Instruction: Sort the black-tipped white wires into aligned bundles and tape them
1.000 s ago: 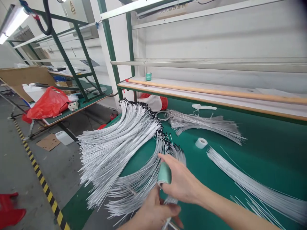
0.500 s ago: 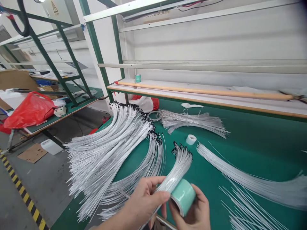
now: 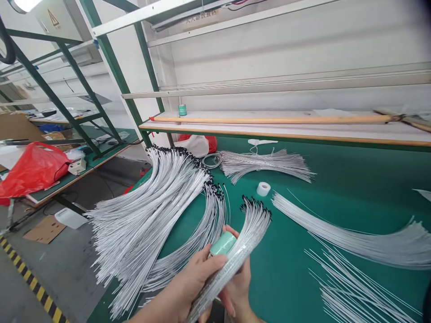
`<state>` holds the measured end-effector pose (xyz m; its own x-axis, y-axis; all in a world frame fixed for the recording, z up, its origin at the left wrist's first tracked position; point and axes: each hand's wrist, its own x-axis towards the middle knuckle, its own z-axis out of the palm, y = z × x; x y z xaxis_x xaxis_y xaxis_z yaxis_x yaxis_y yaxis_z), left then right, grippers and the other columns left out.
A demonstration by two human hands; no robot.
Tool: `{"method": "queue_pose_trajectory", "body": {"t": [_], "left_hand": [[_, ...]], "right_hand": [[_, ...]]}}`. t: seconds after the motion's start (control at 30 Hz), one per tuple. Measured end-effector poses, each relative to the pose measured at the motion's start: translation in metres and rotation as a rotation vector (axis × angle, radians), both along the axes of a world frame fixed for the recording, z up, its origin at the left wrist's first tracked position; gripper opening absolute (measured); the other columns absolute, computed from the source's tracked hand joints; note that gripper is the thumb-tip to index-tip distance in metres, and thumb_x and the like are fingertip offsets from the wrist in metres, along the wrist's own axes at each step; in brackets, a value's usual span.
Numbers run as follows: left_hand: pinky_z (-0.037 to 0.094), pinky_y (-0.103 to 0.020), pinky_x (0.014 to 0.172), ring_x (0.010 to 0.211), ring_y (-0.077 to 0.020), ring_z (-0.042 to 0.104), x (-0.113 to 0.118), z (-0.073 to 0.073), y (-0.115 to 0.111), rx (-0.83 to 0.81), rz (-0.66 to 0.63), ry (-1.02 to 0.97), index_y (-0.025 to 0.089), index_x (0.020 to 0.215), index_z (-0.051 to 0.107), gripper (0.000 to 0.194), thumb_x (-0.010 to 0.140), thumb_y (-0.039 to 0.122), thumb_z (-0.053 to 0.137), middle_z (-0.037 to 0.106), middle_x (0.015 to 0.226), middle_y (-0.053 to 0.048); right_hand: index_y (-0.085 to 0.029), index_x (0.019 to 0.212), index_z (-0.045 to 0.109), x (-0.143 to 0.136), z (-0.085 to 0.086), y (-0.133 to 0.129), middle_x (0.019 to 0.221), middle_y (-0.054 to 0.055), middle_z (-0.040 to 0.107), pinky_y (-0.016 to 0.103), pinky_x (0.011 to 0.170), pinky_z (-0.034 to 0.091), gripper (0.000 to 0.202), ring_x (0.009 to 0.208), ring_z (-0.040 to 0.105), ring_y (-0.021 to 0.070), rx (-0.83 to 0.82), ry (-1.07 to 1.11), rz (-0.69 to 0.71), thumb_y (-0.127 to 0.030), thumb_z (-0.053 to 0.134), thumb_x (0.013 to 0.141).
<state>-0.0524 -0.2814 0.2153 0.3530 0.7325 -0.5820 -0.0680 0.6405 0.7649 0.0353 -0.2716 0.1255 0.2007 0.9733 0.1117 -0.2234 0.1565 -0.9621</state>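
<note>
In the head view, my left hand (image 3: 197, 273) is closed around a bundle of thin white cables (image 3: 251, 233) with black ends, its thumb lying near a roll of green tape (image 3: 222, 243). That bundle slants up and away from me, its middle shiny as if wrapped. My right hand (image 3: 239, 280) reaches behind the bundle, with fingertips curled over the far side of the tape roll. The roll sits left of the bundle, against it. Part of the right hand's grip is hidden by the cables.
A large pile of black-ended white cables (image 3: 151, 206) covers the green table's left side. More cables lie at the back (image 3: 266, 163) and right (image 3: 350, 237). A white tape roll (image 3: 263, 189) stands mid-table. Above runs a shelf (image 3: 286, 131) holding a wooden pole (image 3: 269, 120).
The green tape roll has passed from the bundle's right side to its left, the right hand going behind the bundle with it. The view has shifted slightly.
</note>
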Motion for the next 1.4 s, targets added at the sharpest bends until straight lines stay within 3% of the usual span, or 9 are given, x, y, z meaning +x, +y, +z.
{"method": "queue_pose_trajectory", "body": {"t": [0.17,0.3,0.43,0.6,0.7,0.87,1.07,1.23,1.4], "left_hand": [[0.019,-0.018,0.024,0.019,-0.0077,0.030,-0.010,-0.006,0.001,0.017,-0.019,0.107,0.015,0.113,0.040,0.052,0.079,0.055,0.033,0.052,0.040,0.003],[0.022,-0.018,0.024,0.021,-0.0077,0.029,-0.014,-0.014,-0.005,0.121,0.009,0.229,0.020,0.110,0.039,0.050,0.077,0.057,0.038,0.048,0.040,0.007],[0.024,-0.019,0.025,0.023,-0.0081,0.032,-0.010,-0.019,-0.008,0.161,-0.004,0.279,0.021,0.099,0.040,0.046,0.075,0.060,0.039,0.048,0.042,0.006],[0.025,-0.019,0.028,0.030,-0.0100,0.040,-0.009,-0.021,-0.013,0.109,0.058,0.320,0.020,0.091,0.039,0.040,0.074,0.056,0.044,0.041,0.046,0.007],[0.027,-0.019,0.030,0.039,-0.0108,0.046,-0.014,-0.020,-0.017,0.103,0.050,0.287,0.019,0.100,0.040,0.045,0.069,0.049,0.055,0.045,0.057,0.005],[0.028,-0.018,0.032,0.037,-0.0087,0.042,-0.020,-0.015,-0.018,0.075,0.027,0.301,0.018,0.128,0.020,0.082,0.061,0.033,0.066,0.053,0.058,0.004],[0.025,-0.018,0.027,0.023,-0.0051,0.032,-0.026,-0.014,-0.007,0.257,0.006,0.164,0.016,0.112,0.044,0.051,0.072,0.046,0.053,0.052,0.049,0.006],[0.022,-0.017,0.028,0.025,-0.0028,0.033,-0.028,-0.007,-0.002,0.250,-0.019,0.112,0.013,0.074,0.055,0.040,0.065,0.051,0.059,0.048,0.048,0.005],[0.028,-0.017,0.034,0.032,-0.0043,0.036,-0.025,-0.005,0.001,0.192,-0.031,0.039,0.016,0.067,0.047,0.033,0.067,0.047,0.059,0.046,0.046,0.006]], "right_hand": [[-0.022,0.118,0.045,0.038,0.005,-0.003,0.106,0.007,0.056,0.040,0.087,0.040,0.049,0.106,0.049,0.0270,0.048,-0.542,0.295,-0.031,0.058,0.071],[-0.022,0.082,0.060,0.078,0.067,0.002,0.069,0.003,0.060,0.029,0.056,0.044,0.021,0.063,0.058,0.0201,-0.010,-1.048,0.706,-0.037,0.046,0.081],[-0.019,0.091,0.057,0.066,0.116,0.030,0.083,0.008,0.061,0.031,0.061,0.040,0.032,0.073,0.055,0.0220,0.202,-1.330,0.609,-0.046,0.042,0.081],[-0.017,0.091,0.060,0.025,0.104,0.072,0.075,0.008,0.060,0.028,0.053,0.037,0.054,0.068,0.056,0.0224,0.104,-1.465,1.172,-0.064,0.041,0.071],[-0.018,0.095,0.061,0.015,0.092,0.080,0.081,0.007,0.061,0.027,0.047,0.035,0.059,0.069,0.056,0.0227,-0.035,-1.424,1.256,-0.066,0.046,0.064],[-0.016,0.100,0.058,0.012,0.097,0.065,0.084,0.008,0.061,0.030,0.056,0.042,0.053,0.078,0.056,0.0260,-0.071,-1.346,0.942,-0.040,0.063,0.053],[-0.021,0.126,0.036,0.022,0.091,0.027,0.122,0.009,0.047,0.037,0.082,0.043,0.070,0.109,0.046,0.0277,0.037,-0.924,0.399,-0.019,0.056,0.059],[-0.022,0.117,0.039,0.030,0.066,-0.005,0.111,0.010,0.051,0.033,0.073,0.048,0.058,0.095,0.054,0.0250,-0.006,-0.569,0.077,-0.029,0.062,0.064],[-0.022,0.109,0.035,0.024,0.045,-0.025,0.101,0.010,0.049,0.032,0.071,0.048,0.057,0.088,0.055,0.0234,-0.085,-0.246,-0.134,-0.032,0.066,0.062]]}}
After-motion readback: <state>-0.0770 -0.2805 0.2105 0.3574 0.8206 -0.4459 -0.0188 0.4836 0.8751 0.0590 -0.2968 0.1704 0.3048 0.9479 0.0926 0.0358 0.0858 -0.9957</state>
